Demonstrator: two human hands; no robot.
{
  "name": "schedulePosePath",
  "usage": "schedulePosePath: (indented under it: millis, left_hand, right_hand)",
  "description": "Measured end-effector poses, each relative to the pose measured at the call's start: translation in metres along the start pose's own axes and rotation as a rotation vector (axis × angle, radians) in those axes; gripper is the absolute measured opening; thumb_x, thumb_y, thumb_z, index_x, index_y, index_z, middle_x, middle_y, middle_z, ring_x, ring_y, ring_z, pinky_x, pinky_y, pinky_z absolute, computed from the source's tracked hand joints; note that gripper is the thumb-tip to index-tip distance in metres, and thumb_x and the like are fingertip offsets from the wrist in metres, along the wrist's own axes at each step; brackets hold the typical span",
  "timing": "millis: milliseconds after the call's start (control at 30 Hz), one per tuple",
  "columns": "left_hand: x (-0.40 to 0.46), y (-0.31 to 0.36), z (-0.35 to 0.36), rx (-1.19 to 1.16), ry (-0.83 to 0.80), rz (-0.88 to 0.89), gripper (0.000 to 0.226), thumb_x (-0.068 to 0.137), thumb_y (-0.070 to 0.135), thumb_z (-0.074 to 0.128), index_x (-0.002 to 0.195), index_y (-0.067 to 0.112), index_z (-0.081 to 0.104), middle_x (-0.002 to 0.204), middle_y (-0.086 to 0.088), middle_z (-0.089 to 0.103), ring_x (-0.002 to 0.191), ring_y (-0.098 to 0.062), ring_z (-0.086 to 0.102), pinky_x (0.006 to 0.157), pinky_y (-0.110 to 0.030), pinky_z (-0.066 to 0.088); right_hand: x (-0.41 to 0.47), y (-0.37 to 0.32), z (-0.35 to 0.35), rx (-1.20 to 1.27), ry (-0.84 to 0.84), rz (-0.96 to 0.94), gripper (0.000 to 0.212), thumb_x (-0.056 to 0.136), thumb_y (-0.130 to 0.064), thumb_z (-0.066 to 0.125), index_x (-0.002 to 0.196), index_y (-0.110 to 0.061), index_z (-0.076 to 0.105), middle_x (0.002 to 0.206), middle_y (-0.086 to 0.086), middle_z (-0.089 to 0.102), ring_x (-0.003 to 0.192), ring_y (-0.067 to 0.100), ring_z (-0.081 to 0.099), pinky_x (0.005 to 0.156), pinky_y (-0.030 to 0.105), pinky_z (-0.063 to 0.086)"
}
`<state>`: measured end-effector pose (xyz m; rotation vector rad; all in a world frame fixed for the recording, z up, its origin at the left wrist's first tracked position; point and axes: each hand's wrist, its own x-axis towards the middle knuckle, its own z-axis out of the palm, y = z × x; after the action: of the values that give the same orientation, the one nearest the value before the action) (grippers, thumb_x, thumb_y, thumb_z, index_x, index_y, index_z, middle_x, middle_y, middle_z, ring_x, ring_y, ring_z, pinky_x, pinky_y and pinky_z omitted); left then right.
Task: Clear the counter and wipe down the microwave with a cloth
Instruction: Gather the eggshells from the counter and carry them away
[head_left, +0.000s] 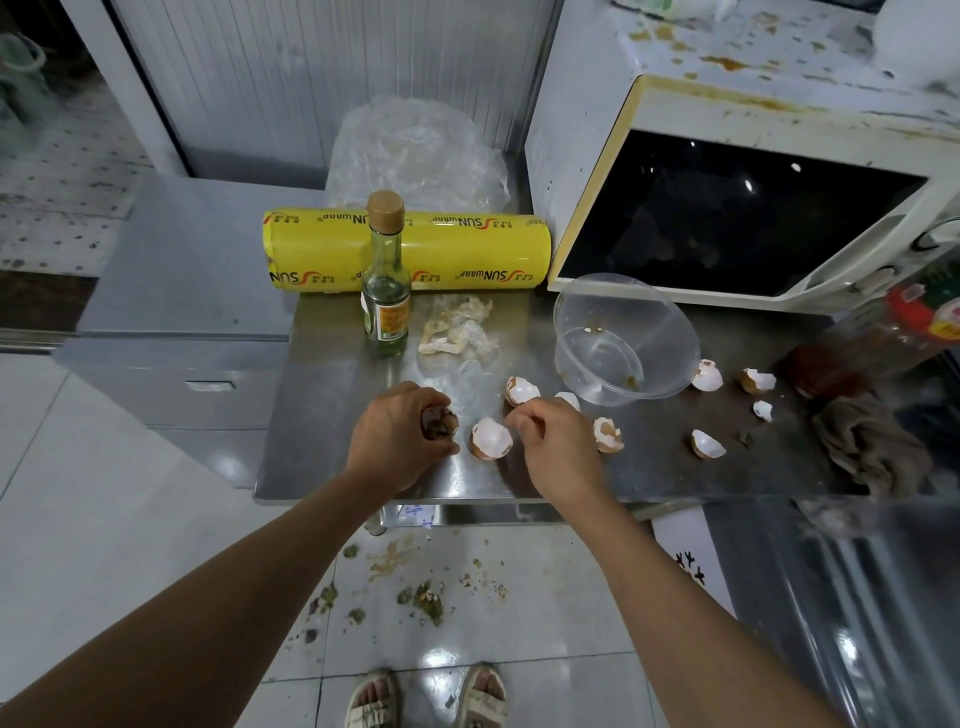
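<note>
Glossy steel counter (332, 415) — clear plastic bowl (626, 338)

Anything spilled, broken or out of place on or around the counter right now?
Yes. Broken white eggshell halves lie scattered across the steel counter. The white microwave top carries brown splatter stains. Green-brown food scraps litter the tiled floor below. The left hand grips dark scraps; the right hand reaches between shells.

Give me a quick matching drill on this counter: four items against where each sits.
Items:
1. glass bottle
2. clear plastic bowl
3. brown cloth
4. yellow wrap roll

Places:
A. right end of the counter
B. lying along the back, left of the microwave
C. directly in front of the microwave door
D. upright in front of the roll

Pairs: 1-D, 2-C, 3-A, 4-B
</note>
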<state>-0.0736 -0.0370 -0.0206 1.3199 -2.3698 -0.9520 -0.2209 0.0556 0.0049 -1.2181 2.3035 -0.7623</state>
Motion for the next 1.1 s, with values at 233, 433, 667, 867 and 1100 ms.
schedulePosePath:
  millis: [233,433,667,867,1100]
  left_hand:
    - [0.002,0.000,0.001,0.009,0.005,0.018,0.051,0.067,0.026,0.082,0.114,0.015,0.064,0.108,-0.004,0.064,0.097,-0.019,0.058,0.085,-0.030,0.050]
    - [0.006,0.002,0.000,0.001,-0.002,-0.013,0.050,0.067,0.022,0.082,0.113,0.016,0.065,0.111,-0.005,0.064,0.099,-0.021,0.058,0.086,-0.032,0.048]
    - [0.018,0.010,-0.009,0.029,0.051,-0.028,0.050,0.067,0.022,0.083,0.114,0.015,0.066,0.114,-0.009,0.065,0.102,-0.025,0.059,0.083,-0.029,0.043]
    - [0.022,0.041,-0.006,-0.002,0.078,0.062,0.050,0.063,0.015,0.085,0.109,0.009,0.067,0.109,-0.011,0.066,0.094,-0.023,0.061,0.080,-0.025,0.044]
    - [0.019,0.082,0.017,0.019,0.033,0.106,0.047,0.064,0.018,0.084,0.108,0.011,0.068,0.107,-0.010,0.068,0.093,-0.022,0.061,0.079,-0.029,0.047]
  right_hand:
    - [-0.004,0.029,-0.016,-0.016,0.177,0.135,0.009,0.090,-0.012,0.057,0.091,-0.011,0.066,0.097,0.004,0.059,0.088,0.018,0.056,0.077,0.022,0.038]
    - [-0.014,0.061,-0.040,-0.035,0.258,0.240,0.010,0.083,-0.016,0.067,0.091,-0.010,0.064,0.093,0.007,0.060,0.078,0.016,0.053,0.067,0.019,0.033]
    - [-0.018,0.079,-0.061,0.048,0.277,0.329,0.028,0.081,-0.013,0.071,0.107,-0.009,0.063,0.110,0.008,0.062,0.099,0.022,0.060,0.089,0.033,0.049]
    - [-0.020,0.097,-0.082,0.046,0.312,0.370,0.027,0.081,-0.015,0.070,0.107,-0.009,0.063,0.107,0.008,0.064,0.095,0.022,0.061,0.078,0.021,0.039]
    - [-0.026,0.115,-0.112,0.080,0.373,0.372,0.018,0.079,-0.011,0.070,0.096,-0.008,0.065,0.098,0.010,0.065,0.088,0.021,0.061,0.073,0.018,0.036]
